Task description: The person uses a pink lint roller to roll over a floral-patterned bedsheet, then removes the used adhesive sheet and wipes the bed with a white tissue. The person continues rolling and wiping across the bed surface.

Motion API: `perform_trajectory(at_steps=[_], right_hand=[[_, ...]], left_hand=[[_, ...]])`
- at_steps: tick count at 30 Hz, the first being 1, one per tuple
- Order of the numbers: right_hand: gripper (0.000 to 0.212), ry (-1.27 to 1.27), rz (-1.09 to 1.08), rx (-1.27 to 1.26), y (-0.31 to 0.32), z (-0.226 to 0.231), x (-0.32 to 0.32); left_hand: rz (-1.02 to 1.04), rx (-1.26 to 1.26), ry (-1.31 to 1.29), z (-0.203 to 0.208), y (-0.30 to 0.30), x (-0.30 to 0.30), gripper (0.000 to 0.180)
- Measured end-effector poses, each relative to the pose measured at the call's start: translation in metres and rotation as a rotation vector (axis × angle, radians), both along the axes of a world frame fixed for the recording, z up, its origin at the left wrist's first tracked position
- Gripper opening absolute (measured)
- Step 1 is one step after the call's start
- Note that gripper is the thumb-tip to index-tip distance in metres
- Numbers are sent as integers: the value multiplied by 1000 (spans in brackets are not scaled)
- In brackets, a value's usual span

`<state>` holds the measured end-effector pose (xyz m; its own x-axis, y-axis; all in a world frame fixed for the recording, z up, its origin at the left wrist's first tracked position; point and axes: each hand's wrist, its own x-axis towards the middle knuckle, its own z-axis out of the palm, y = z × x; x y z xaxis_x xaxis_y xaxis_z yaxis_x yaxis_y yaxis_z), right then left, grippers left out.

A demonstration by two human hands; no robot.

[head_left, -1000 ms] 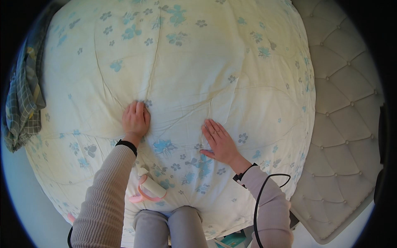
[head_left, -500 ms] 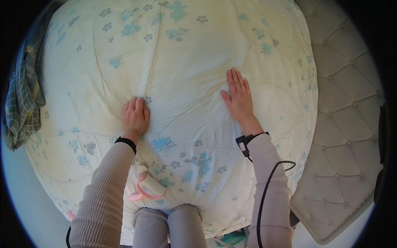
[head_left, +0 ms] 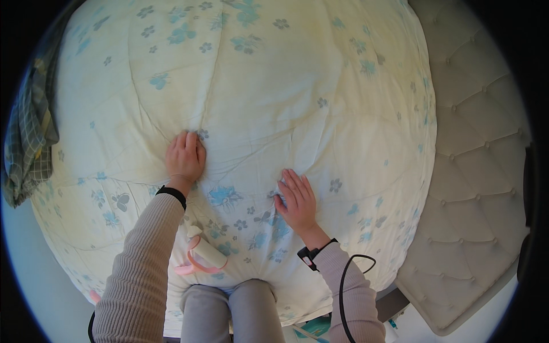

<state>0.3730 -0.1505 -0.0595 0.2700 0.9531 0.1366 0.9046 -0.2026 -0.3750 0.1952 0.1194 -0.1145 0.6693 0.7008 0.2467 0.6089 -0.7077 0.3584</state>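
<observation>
Tufted grey mattress (head_left: 486,188) (bare), pale floor (head_left: 34,274)

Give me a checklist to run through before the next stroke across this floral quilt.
1. Left hand pressed on the quilt, anchoring it: ok.
2. Right hand flat, fingers spread on the fabric: ok.
3. Creases between the hands gone: not ok, folds show.
4. Pink and cream object by the knees off the smoothing path: ok.
5. Checked cloth off the quilt: cannot tell.
</observation>
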Motion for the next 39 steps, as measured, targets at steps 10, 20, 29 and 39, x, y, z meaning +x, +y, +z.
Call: perform_trajectory(at_steps=[10, 20, 29, 39], right_hand=[[6, 965, -760, 224, 24, 32, 87], [15, 838, -576, 632, 49, 135, 206], [21, 437, -58, 23, -25, 65, 73], [46, 237, 41, -8, -25, 15, 48]], left_hand=[[-9, -31, 17, -4, 1, -3, 10], [-2, -17, 10, -8, 1, -4, 13], [7, -5, 20, -6, 0, -2, 10], [7, -7, 33, -4, 1, -1, 8]])
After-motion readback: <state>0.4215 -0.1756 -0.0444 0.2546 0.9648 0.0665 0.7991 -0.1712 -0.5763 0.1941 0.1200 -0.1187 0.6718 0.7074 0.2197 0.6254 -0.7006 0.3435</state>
